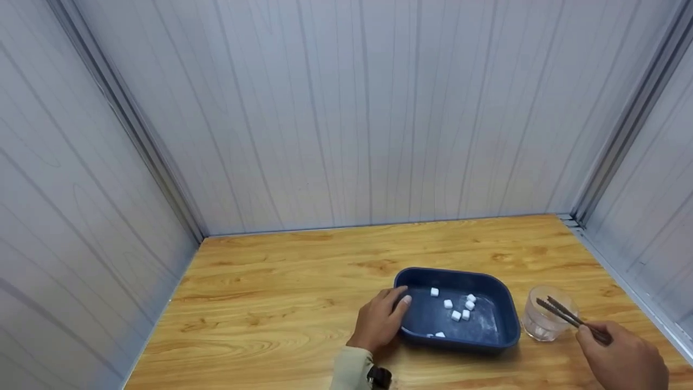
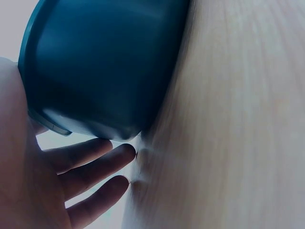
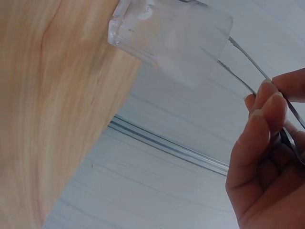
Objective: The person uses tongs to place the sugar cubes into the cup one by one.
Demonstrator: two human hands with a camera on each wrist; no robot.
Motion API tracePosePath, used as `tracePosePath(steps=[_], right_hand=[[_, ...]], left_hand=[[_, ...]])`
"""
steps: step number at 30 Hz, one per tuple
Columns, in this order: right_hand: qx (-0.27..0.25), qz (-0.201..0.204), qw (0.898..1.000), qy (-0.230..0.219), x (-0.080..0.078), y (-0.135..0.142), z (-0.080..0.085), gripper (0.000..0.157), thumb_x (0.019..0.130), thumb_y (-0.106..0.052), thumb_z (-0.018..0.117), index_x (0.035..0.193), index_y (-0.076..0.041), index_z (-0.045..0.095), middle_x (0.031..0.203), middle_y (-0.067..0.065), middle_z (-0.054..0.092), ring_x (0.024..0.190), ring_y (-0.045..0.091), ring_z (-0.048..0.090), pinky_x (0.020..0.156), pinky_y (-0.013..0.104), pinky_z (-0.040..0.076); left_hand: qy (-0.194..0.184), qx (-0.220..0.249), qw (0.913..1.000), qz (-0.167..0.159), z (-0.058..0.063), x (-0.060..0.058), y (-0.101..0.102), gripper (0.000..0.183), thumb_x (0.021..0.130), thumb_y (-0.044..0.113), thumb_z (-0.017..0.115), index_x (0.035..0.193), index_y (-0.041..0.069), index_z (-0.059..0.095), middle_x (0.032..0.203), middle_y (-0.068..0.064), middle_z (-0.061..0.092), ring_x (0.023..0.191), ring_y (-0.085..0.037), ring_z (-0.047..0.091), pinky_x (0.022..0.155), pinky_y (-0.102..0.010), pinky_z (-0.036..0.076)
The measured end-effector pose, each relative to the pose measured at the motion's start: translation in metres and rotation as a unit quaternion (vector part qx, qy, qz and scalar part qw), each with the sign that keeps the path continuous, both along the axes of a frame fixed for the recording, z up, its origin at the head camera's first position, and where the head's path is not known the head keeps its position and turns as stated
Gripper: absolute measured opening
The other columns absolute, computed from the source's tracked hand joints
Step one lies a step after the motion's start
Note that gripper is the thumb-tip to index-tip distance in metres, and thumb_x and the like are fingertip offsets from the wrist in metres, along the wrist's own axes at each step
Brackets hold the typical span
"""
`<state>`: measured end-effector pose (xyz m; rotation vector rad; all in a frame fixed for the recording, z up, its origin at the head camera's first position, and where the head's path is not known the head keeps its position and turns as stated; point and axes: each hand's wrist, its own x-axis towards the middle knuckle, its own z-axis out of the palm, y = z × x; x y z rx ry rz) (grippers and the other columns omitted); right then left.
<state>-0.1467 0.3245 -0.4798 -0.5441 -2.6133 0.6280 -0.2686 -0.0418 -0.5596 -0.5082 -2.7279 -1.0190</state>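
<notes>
The right hand (image 1: 622,355) pinches a pair of metal tweezers (image 1: 566,310) between thumb and fingers, and their serrated tips stand slightly apart at the mouth of a clear drinking glass (image 1: 541,327); no cube shows between them. The tweezers' long axis slants from the fingers forward and to the left, over the glass rim, so they point roughly toward the far side of a navy rectangular tray (image 1: 449,276). The loose white cubes (image 1: 466,314) lie on the tray floor, to the left of the tips and past the tray's right wall, most of them grouped right of the middle, with others nearer the left end and the near wall. The glass stands upright on the wooden worktop (image 1: 260,314) just beside the tray's right end, between cubes and right hand. The left hand (image 1: 381,319) is the nearer one to the cubes, yet it holds the tray's left end: thumb over the rim, the other fingers spread along the outer wall. The tray's long axis runs roughly from one hand toward the other.
</notes>
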Motion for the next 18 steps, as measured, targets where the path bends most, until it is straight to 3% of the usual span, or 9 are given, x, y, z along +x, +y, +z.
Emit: tracePosePath(steps=[9,18], right_hand=[[0.007,0.021,1.000,0.011,0.0020,-0.0049,0.0028,0.029,0.083,-0.029,0.061,0.085,-0.001,0.069,0.071,0.010,0.067,0.059,0.029,0.062,0.046,0.036,0.042],[0.012,0.038,0.997,0.061,-0.0010,-0.0095,-0.0024,0.024,0.081,-0.027,0.066,0.085,-0.004,0.070,0.073,0.010,0.068,0.060,0.029,0.063,0.048,0.039,0.044]], left_hand=[[-0.004,0.005,1.0000,0.002,-0.0010,-0.0004,0.0014,0.055,0.094,0.061,0.026,0.131,0.032,0.053,0.125,0.006,0.055,0.113,-0.015,0.053,0.092,-0.041,0.042],[-0.003,0.000,1.0000,0.003,-0.0001,-0.0012,0.0012,0.055,0.094,0.061,0.026,0.131,0.031,0.054,0.124,0.007,0.055,0.112,-0.015,0.053,0.092,-0.040,0.042]])
